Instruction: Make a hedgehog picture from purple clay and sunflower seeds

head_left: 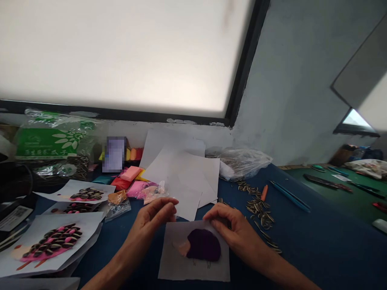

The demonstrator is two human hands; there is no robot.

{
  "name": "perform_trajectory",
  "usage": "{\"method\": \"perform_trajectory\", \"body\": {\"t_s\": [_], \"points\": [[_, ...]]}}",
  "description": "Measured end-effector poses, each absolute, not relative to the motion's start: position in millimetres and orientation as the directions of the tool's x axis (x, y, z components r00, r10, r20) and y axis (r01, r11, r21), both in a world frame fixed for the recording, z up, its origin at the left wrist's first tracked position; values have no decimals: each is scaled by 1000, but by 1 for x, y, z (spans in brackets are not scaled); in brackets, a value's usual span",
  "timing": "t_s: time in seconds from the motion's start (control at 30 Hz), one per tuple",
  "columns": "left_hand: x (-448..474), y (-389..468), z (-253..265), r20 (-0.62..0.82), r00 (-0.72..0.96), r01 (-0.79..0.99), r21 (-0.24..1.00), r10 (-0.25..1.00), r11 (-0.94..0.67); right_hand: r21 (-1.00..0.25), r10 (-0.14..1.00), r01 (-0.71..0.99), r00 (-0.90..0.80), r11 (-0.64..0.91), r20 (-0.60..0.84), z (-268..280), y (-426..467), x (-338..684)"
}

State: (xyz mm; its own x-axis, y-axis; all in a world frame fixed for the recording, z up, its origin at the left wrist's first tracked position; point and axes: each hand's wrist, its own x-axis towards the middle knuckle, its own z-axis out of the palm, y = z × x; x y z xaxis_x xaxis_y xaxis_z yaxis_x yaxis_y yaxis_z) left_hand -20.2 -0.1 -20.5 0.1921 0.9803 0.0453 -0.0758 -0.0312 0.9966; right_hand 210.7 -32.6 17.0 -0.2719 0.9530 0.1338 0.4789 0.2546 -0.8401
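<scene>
A sheet of white paper (172,268) is in front of me, bearing a dark purple clay shape (204,245) with a peach clay pointed end (182,247) and small drawn legs below. My left hand (157,215) is just beyond the sheet's upper left corner, thumb and fingers pressed together; anything between them is hidden. At the upper right edge of the sheet, my right hand (228,225) has its thumb and bent forefinger closed on the paper.
Finished seed-covered pictures (54,243) lie at the left. Behind are coloured clay packs (130,173), loose white sheets (184,173) and a green seed bag (51,141). To the right are striped sunflower seeds (260,211), an orange clay stick (264,193) and a blue pen-like tool (290,196).
</scene>
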Motion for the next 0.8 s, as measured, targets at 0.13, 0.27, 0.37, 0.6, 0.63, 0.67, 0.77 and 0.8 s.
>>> {"method": "perform_trajectory", "body": {"t_s": [0.13,0.27,0.37,0.6,0.63,0.67,0.77,0.8], "points": [[-14,-4,-18,-23,368,-13,999,930,30,-853,958,468,-263,231,115,17,-32,210],[-15,0,-17,-58,369,30,998,928,51,-861,973,482,-222,165,62,14,-30,211],[-18,5,-18,-75,295,133,990,952,37,-805,972,572,-233,161,28,11,-29,211],[-20,6,-24,69,145,287,952,987,-109,-680,961,687,-256,256,104,1,-31,207],[-20,6,-25,116,95,286,948,989,-138,-656,959,706,-262,267,108,-2,-31,207],[-21,6,-25,165,46,279,945,985,-171,-633,955,721,-275,282,112,-4,-31,207],[-21,5,-23,246,-30,217,948,969,-234,-561,930,743,-323,364,175,-11,-31,208],[-20,4,-22,236,-13,186,955,972,-230,-535,917,744,-334,399,219,-12,-31,209]]}}
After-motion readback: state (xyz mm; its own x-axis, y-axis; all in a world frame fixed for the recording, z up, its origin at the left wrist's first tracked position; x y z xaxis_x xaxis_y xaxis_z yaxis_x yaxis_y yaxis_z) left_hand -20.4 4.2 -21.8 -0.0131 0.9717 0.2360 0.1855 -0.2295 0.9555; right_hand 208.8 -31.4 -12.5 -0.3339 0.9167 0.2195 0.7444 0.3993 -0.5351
